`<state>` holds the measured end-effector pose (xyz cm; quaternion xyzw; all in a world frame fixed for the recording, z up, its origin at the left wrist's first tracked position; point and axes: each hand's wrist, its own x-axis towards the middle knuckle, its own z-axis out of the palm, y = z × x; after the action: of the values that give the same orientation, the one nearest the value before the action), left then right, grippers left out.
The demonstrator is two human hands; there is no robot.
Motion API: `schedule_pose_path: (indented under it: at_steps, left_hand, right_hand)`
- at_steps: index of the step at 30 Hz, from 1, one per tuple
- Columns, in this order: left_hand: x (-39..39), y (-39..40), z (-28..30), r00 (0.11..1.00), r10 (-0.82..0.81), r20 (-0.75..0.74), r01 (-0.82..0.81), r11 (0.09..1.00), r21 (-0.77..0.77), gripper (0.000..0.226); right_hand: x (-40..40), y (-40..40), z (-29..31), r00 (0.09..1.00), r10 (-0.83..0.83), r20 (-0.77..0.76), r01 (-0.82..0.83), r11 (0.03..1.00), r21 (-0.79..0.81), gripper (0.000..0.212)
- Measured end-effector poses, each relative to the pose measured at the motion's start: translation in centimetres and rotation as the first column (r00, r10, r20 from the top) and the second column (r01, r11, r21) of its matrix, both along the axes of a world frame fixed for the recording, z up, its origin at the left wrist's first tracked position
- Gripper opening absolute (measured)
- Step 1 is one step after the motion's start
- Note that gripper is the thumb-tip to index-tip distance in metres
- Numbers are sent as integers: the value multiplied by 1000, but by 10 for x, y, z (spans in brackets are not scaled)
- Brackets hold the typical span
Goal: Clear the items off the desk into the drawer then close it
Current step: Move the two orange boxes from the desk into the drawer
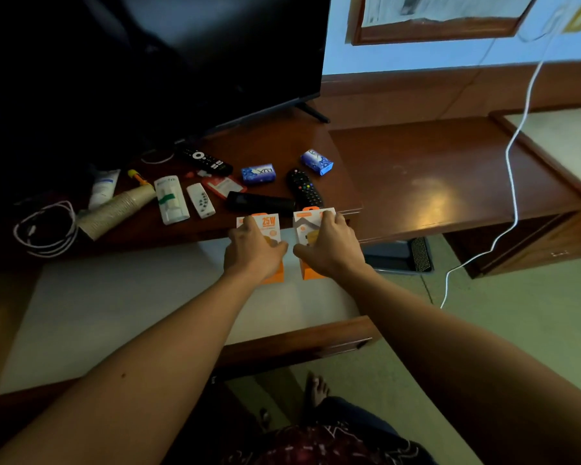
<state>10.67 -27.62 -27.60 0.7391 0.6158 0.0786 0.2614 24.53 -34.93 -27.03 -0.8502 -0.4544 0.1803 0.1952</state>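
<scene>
Orange-white charger boxes (269, 226) under each hand (252, 250)

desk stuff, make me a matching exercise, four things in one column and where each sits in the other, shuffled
Things:
1. 25W box
2. paper cups
3. white cable
4. TV

Places:
A. coiled at the desk's left end
B. standing at the back of the desk
C. under the left hand, over the open drawer
D. lying stacked on their side, right of the coiled cable

Pairs: 1-C, 2-D, 3-A, 4-B
</scene>
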Motion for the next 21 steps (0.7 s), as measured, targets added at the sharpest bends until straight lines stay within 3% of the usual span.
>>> schedule_pose_path:
  at_steps: [17,21]
  left_hand:
    - [27,-46,-88,989,-22,-149,-9,979,-202,78]
    - [33,-51,-105,988,-31,-151,-3,976,-217,74]
  right_hand:
    - [16,-35,-91,994,25,-103,-52,962,-270,87]
    - [21,-33,-108,988,40,-152,-90,937,-338,96]
